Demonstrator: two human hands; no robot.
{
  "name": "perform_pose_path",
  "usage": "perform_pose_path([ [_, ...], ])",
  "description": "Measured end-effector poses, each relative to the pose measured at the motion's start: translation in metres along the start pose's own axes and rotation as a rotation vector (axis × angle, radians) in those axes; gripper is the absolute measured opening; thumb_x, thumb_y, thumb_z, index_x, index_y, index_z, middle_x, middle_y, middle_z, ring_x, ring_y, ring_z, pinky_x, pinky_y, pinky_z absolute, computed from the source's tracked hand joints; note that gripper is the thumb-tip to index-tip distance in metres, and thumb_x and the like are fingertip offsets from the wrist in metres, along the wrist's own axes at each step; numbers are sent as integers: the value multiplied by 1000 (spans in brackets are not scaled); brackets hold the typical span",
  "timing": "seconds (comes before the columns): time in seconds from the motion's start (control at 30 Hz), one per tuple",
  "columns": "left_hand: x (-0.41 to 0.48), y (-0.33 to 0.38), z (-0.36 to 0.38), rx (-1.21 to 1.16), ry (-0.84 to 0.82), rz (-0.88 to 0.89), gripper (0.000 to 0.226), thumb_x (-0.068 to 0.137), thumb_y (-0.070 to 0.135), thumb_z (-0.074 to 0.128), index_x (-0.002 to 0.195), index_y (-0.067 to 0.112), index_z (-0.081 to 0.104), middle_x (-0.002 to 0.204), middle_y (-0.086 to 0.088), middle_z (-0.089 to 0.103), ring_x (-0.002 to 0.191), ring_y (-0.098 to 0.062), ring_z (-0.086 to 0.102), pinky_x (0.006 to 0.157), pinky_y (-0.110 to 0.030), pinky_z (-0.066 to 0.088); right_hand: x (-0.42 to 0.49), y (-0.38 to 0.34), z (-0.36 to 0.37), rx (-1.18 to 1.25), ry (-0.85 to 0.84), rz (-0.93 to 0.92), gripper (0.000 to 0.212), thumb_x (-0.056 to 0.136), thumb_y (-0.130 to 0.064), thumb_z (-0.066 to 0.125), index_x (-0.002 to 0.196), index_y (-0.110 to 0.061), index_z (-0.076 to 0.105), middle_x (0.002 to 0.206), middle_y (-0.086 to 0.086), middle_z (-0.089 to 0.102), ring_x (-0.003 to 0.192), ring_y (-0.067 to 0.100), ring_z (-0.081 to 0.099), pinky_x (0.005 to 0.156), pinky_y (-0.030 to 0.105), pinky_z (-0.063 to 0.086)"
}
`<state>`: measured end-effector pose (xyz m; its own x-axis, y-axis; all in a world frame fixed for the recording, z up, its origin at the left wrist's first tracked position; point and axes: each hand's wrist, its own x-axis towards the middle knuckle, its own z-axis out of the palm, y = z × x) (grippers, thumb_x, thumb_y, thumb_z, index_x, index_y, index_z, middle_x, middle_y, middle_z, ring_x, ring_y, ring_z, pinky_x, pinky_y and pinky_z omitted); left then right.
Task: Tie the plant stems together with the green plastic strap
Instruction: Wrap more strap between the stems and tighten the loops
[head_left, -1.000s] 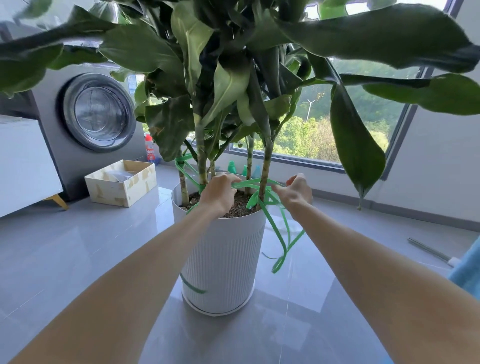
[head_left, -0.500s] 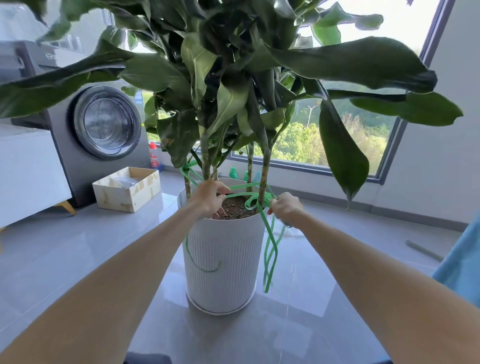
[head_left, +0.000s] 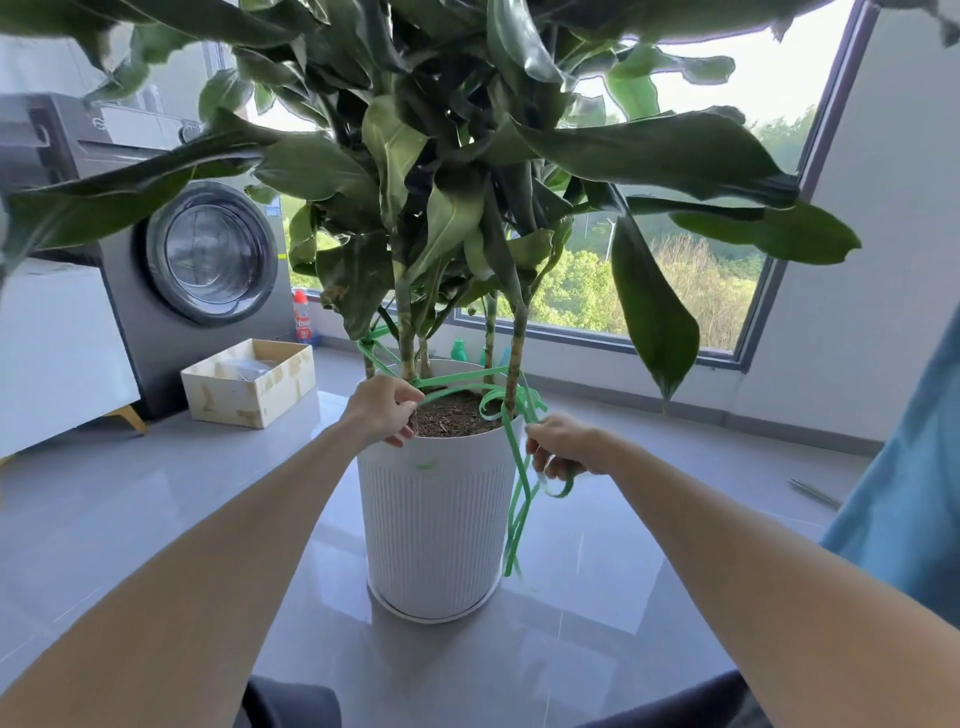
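Note:
A tall leafy plant with several thin stems (head_left: 515, 358) grows from a white ribbed pot (head_left: 436, 519) on the grey floor. A green plastic strap (head_left: 457, 378) loops around the stems just above the soil, and its loose ends hang down the pot's right side. My left hand (head_left: 382, 408) pinches the strap at the pot's left rim. My right hand (head_left: 563, 447) grips the strap beside the right rim, a loop curling under its fingers.
A grey washing machine (head_left: 202, 260) stands at the left, with an open cardboard box (head_left: 249, 382) in front of it. Bottles (head_left: 302, 322) sit by the window sill. A blue cloth (head_left: 914, 483) hangs at the right, a thin rod (head_left: 813, 493) lying on the floor near it.
My right hand has dropped lower beside the pot, drawing the strap down and outward. My left hand stays at the left rim. The camera has pulled back and tilted up.

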<state>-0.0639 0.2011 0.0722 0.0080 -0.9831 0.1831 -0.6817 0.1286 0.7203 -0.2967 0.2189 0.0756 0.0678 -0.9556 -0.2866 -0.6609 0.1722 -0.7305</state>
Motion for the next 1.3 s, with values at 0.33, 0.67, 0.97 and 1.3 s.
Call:
perform_pose_path([
  [0.33, 4, 12, 7, -181, 20, -65, 25, 94, 8, 53, 117, 8, 65, 112, -12, 64, 67, -12, 65, 48, -17, 54, -7, -1, 15, 54, -327, 51, 36, 103, -19, 33, 68, -11, 40, 44, 3, 44, 33, 12, 46, 49, 27, 56],
  [0.67, 11, 38, 43, -252, -193, -116, 29, 96, 29, 51, 111, 10, 67, 108, -2, 69, 94, -14, 57, 77, -25, 51, -10, 6, 24, -178, -508, 150, 35, 103, -22, 36, 76, -7, 52, 69, 8, 57, 57, 15, 58, 76, 37, 57],
  [0.97, 12, 65, 73, -289, -391, -127, 36, 92, 40, 55, 110, 11, 66, 99, 4, 68, 87, -9, 60, 70, -21, 48, -7, 9, 34, -697, -634, 19, 33, 101, -24, 42, 130, -29, 56, 144, -6, 46, 137, 24, 37, 109, 46, 36],
  [1.3, 12, 50, 51, -598, -367, -290, 20, 96, 18, 53, 90, 3, 64, 68, -5, 54, 63, -16, 60, 67, -31, 60, -1, 16, 20, -742, -314, -69, 30, 93, -18, 57, 120, -10, 65, 108, -1, 67, 79, 8, 60, 70, 17, 49],
])
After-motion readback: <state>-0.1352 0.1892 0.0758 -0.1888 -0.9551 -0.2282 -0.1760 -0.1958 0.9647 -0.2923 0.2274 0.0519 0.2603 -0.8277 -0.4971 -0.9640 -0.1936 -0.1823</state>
